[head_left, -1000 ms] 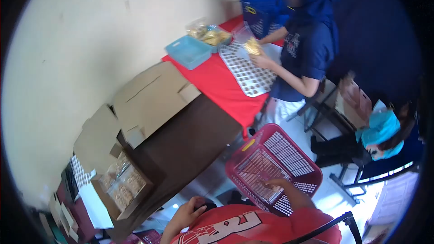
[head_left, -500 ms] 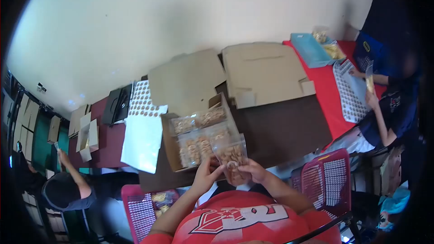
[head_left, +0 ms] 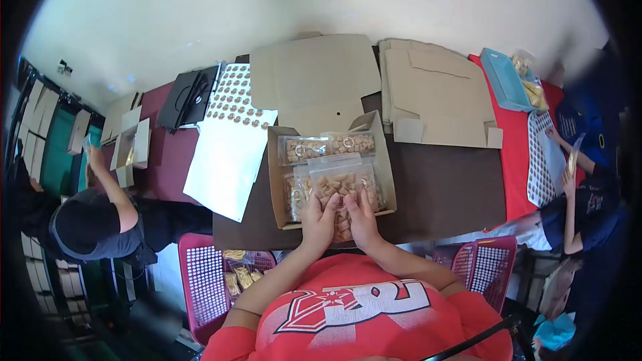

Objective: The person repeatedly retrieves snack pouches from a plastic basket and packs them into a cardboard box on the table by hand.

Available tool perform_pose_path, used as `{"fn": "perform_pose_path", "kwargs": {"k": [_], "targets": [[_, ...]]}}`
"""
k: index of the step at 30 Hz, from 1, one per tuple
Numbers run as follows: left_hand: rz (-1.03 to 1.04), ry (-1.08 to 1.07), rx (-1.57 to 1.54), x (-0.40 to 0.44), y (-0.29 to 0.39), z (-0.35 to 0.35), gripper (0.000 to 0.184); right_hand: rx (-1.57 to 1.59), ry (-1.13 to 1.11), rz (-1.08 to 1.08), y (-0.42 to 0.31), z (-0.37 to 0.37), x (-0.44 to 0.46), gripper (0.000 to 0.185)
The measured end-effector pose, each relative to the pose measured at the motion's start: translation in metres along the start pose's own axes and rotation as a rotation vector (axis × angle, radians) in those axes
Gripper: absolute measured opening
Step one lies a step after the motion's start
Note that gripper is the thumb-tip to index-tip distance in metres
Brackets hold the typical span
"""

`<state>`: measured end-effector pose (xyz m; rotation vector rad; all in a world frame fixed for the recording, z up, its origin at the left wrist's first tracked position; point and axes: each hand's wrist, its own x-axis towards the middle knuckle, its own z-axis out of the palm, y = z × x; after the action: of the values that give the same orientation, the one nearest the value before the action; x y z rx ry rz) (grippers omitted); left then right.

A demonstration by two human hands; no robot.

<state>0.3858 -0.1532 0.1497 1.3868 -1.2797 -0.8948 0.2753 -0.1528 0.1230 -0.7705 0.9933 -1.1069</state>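
My left hand and my right hand hold a clear zip bag of light brown snack pieces between them, over the near side of an open cardboard box. The fingers of both hands are bent around the bag's lower sides, thumbs close together in front. Inside the box, more packed bags lie along the back and left; two at the back show round stickers.
Flat cardboard pieces lie behind the box, sticker sheets to its left. Pink baskets stand below the table's front. A co-worker is at left, another at right by a blue tray.
The view has turned from the right side back to the table. My right hand has left the pink basket and now holds the bag with my left hand. The bag has moved slightly over the box.
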Motion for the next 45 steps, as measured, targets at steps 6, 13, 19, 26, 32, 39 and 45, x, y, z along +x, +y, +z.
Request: {"fn": "perform_pose_path", "kwargs": {"k": [6, 13, 19, 26, 32, 39, 45], "targets": [[0.03, 0.043, -0.028, 0.021, -0.006, 0.008, 0.032, 0.009, 0.007, -0.21, -0.01, 0.003, 0.021, 0.048], [0.027, 0.104, -0.14, 0.034, -0.001, 0.041, 0.031, -0.189, -0.028, -0.187, -0.017, -0.029, 0.049, 0.065], [0.049, 0.108, -0.016, 0.039, 0.001, 0.048, 0.032, -0.078, 0.017, -0.085, -0.018, -0.034, 0.054, 0.073], [0.13, 0.024, 0.144, 0.046, -0.011, 0.023, 0.033, 0.095, 0.119, 0.008, -0.022, -0.003, 0.049, 0.064], [0.087, 0.001, 0.041, 0.049, -0.013, 0.005, 0.033, 0.059, 0.007, -0.096, -0.018, -0.002, 0.045, 0.069], [-0.156, -0.331, -0.299, 0.053, 0.008, -0.017, 0.032, -0.219, -0.343, 0.134, -0.046, -0.005, 0.04, 0.082], [-0.208, -0.181, -0.484, 0.06, 0.009, -0.006, 0.028, -0.454, -0.367, 0.137, -0.061, 0.003, 0.043, 0.094]]}}
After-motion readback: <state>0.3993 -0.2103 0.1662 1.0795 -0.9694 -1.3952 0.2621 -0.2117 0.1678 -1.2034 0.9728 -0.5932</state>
